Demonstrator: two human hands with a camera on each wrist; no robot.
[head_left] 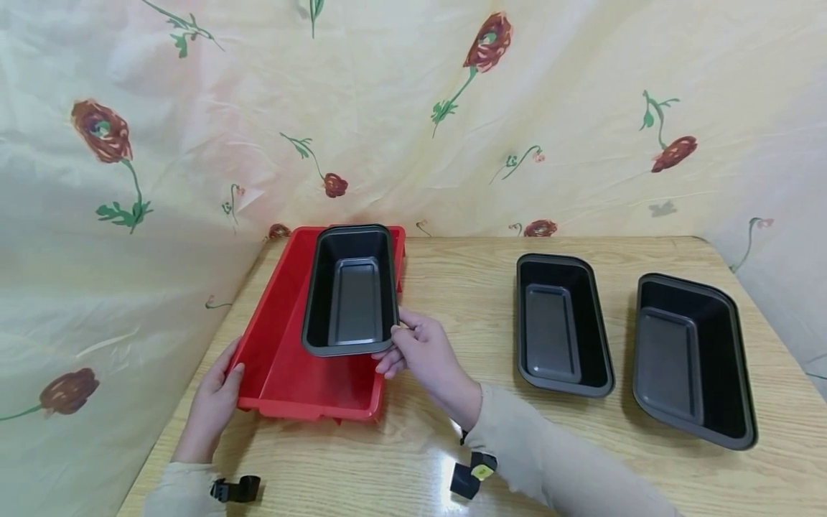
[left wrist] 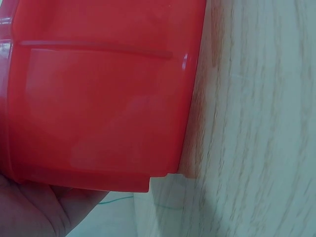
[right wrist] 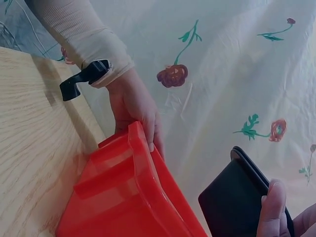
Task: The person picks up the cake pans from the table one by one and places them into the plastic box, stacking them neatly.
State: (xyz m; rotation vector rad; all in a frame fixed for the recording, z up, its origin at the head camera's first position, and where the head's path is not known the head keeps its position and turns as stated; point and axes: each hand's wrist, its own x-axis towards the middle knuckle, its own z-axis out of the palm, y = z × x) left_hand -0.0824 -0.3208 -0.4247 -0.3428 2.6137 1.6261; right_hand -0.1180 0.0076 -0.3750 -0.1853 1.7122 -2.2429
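Note:
A dark loaf pan is held over a red plastic tray by my right hand, which pinches its near right corner. The right wrist view shows this loaf pan from the side, with the right thumb against it. My left hand grips the tray's left side near the front corner, its thumb over the rim. In the left wrist view the tray wall fills much of the picture, and part of the left hand shows beneath it.
Two more dark loaf pans, a middle one and a far right one, stand on the wooden table. A flowered cloth hangs behind and to the left of the table. Each wrist wears a black camera mount.

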